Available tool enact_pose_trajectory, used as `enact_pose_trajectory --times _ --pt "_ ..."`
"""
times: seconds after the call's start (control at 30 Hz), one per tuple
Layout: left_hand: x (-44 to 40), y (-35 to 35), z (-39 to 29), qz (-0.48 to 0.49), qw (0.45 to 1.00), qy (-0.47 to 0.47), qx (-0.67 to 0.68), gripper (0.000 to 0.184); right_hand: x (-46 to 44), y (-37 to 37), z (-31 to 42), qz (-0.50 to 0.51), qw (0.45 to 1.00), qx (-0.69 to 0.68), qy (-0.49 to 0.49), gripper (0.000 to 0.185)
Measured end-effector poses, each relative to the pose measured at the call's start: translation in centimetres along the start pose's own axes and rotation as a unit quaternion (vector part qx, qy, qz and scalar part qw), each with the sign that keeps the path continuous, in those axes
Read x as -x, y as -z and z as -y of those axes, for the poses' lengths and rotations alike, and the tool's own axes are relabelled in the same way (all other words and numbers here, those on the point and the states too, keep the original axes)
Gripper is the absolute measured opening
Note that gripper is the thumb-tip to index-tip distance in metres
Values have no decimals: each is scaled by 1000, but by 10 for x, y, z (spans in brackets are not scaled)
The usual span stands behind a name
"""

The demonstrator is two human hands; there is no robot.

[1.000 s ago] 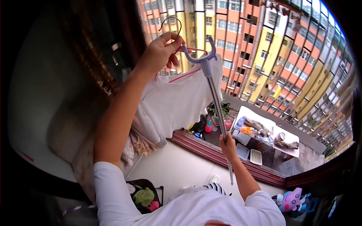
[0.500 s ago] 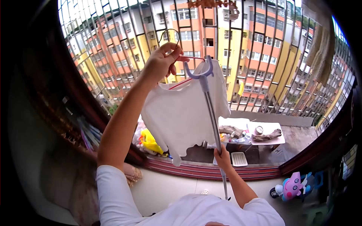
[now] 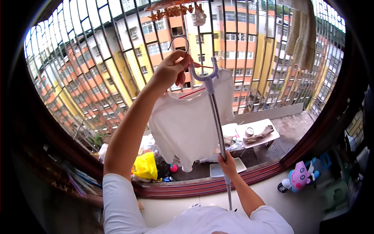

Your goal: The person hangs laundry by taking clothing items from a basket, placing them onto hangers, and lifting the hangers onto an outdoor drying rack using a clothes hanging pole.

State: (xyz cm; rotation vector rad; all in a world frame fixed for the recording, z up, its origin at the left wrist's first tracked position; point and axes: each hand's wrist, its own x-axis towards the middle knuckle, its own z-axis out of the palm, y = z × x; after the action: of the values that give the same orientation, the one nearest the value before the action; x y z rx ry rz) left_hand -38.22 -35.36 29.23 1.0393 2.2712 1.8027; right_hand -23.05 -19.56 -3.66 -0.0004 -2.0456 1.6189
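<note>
A red hanger with a dark wire hook carries a white shirt. My left hand is closed on the hanger just under its hook, with the shirt hanging below. In my right hand is the shaft of a metal pole, held upright and slightly tilted. The pole's pale purple forked head stands beside my left fingers, in front of the shirt's shoulder. Whether the fork touches the hanger I cannot tell.
Barred window in front, with a dark red sill track below. Beyond it are a yellow bag and a white table bearing driftwood. Brown cloths and an orange peg rack hang above. A pink toy stands right.
The view has swung left, bringing more of the barred window, the peg rack and the yellow bag into sight. Both hands keep their holds on the hanger and pole.
</note>
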Motion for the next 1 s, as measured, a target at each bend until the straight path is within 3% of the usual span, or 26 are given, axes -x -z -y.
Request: enact_pose_trajectory --times 0.07,0.13,0.17,0.2,0.27,0.33,0.37,0.43,0.5,0.53,0.6,0.67,0.73,0.87,0.93,1.0 --pt "-9 3 -1 35 999 -11 -11 16 -8 -2 1 -8 1000 -2 -18 16" --pt "-17 2 6 -25 991 -119 -59 20 -16 -6 1 -18 999 38 -27 17" --pt "-20 2 9 -130 935 -209 -254 24 -22 -9 2 -47 997 64 11 18" --pt "-14 3 8 -178 917 -228 -274 22 -27 -9 7 -60 993 99 -14 18" --pt "5 3 7 -259 831 -409 -273 20 -44 -7 20 -81 991 104 13 16" --pt "45 -8 28 -255 801 -451 -300 18 -62 -2 36 -74 997 -3 -7 17" --pt "75 -27 52 -194 893 -356 -193 22 -71 0 47 -62 996 -69 -6 12" --pt "127 -59 106 -14 979 -166 -118 29 -90 4 84 -35 993 -115 16 12" --pt "175 -98 179 145 981 47 -121 54 -105 2 134 -17 987 -152 39 13" --pt "198 -120 227 216 971 101 22 72 -113 1 153 -9 985 -165 53 13" --pt "244 -160 294 247 968 39 -24 85 -132 0 182 -12 977 -199 81 15" --pt "284 -181 308 264 944 140 138 88 -149 3 211 -11 972 -217 86 13" --pt "318 -181 318 261 942 203 59 84 -164 7 237 -19 965 -243 96 14" --pt "381 -185 393 239 924 298 11 54 -195 24 277 -30 960 -252 120 17" --pt "391 -180 391 194 938 286 17 45 -211 33 291 -37 961 -243 127 16" --pt "387 -175 379 176 921 346 -44 37 -229 43 295 -42 959 -241 140 15"
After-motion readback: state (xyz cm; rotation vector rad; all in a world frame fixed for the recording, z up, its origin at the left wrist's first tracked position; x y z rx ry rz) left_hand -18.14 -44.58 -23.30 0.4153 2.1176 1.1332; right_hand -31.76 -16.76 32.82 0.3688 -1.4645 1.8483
